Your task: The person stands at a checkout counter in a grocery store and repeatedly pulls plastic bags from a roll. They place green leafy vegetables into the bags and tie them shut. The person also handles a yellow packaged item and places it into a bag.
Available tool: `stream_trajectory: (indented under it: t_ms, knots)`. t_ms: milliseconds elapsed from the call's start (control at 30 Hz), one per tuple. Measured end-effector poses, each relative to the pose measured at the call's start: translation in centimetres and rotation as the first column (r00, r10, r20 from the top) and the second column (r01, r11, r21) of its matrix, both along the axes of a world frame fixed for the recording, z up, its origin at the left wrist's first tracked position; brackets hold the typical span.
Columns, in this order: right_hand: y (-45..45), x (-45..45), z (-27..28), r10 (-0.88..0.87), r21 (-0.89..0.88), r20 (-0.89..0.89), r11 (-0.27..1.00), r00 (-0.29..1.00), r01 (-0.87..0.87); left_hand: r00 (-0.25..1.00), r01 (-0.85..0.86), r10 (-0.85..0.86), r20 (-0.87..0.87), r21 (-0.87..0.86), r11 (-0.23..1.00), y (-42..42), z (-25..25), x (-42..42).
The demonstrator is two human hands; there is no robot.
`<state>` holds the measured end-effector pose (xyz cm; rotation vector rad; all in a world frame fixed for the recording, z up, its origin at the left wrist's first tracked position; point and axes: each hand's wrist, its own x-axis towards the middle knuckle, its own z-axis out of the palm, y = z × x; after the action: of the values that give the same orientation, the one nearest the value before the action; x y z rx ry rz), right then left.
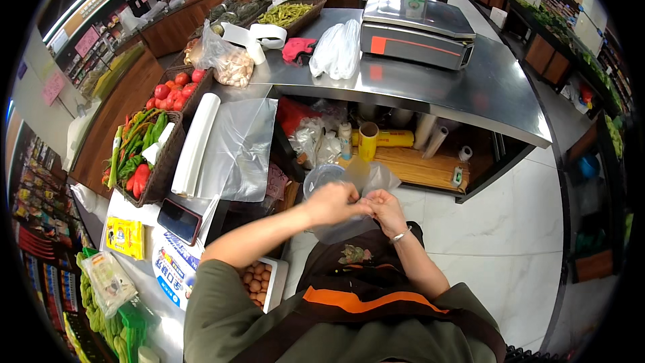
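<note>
In front of my waist my two hands meet, fingertips close together, on the top of a thin clear plastic bag (382, 176). My left hand (335, 202) comes from the left with bent fingers. Facing it, my right hand (387, 210) pinches the plastic between thumb and fingers and has a bracelet at its wrist. Something pale and yellowish, blurred, shows just above the fingers. Behind my left hand stands a clear round plastic tub (322, 175). What the bag holds cannot be told.
Ahead is a steel counter (494, 80) with a weighing scale (415, 35) and white plastic bags (336, 50). To the left lie a bag roll (196, 143), a phone (179, 222) and a basket of peppers (169, 161). Eggs (258, 282) sit in a white box below the left counter.
</note>
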<state>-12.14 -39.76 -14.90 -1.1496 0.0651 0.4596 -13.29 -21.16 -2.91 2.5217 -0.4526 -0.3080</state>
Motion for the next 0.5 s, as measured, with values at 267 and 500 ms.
stream_trajectory:
  t_ms: [267, 500]
  knots:
    - [-2.5, -0.8, 3.1, -0.003, -0.049, 0.104, 0.999, 0.995, 0.008, 0.726, -0.631, 0.144, -0.672, -0.569, 0.527, -1.7, -7.8, -1.2]
    - [-8.4, -1.1, 1.0, -0.033, -0.707, 0.494, 0.566, 0.869, 0.424, 0.598, -0.747, -0.080, -0.797, -0.519, -0.415, 3.8, -9.2, 0.7]
